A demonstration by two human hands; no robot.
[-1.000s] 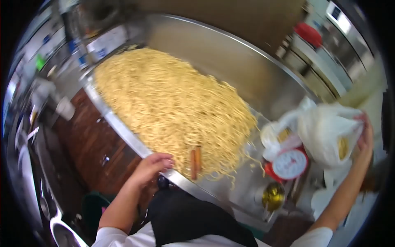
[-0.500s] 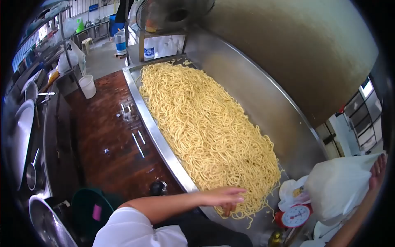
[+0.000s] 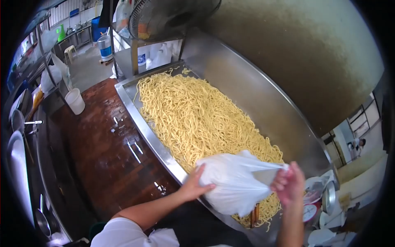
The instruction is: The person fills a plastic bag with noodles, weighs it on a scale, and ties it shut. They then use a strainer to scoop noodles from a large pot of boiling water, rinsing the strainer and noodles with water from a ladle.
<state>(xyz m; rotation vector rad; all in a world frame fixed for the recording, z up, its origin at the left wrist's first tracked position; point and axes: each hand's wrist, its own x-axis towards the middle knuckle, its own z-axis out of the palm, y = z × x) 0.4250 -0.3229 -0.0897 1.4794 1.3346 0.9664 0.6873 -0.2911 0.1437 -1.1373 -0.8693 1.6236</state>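
A full white plastic bag [image 3: 232, 181] is over the near end of a large heap of yellow noodles [image 3: 197, 115]. My right hand [image 3: 290, 183] is closed around the bag's gathered, stretched top on the right. At the bag's left side is my left hand [image 3: 195, 185], thumb and fingers apart, touching the plastic without closing round it. The noodles lie in a long metal tray [image 3: 152, 142]. Brown stick-like pieces [image 3: 254, 215] show just below the bag, partly hidden by it. What the bag contains cannot be made out.
A dial scale [image 3: 310, 212] stands to the right, beside plastic bags and a metal bowl [image 3: 328, 198]. A fan [image 3: 173, 18] is at the tray's far end. Left of the wet brown floor [image 3: 103, 156] are a white bucket [image 3: 75, 101] and a counter with pans [image 3: 18, 164].
The white bag has come from beside the scale at the right to over the noodles, with my right hand. My left hand has moved left and up to the bag. The view has shifted slightly.
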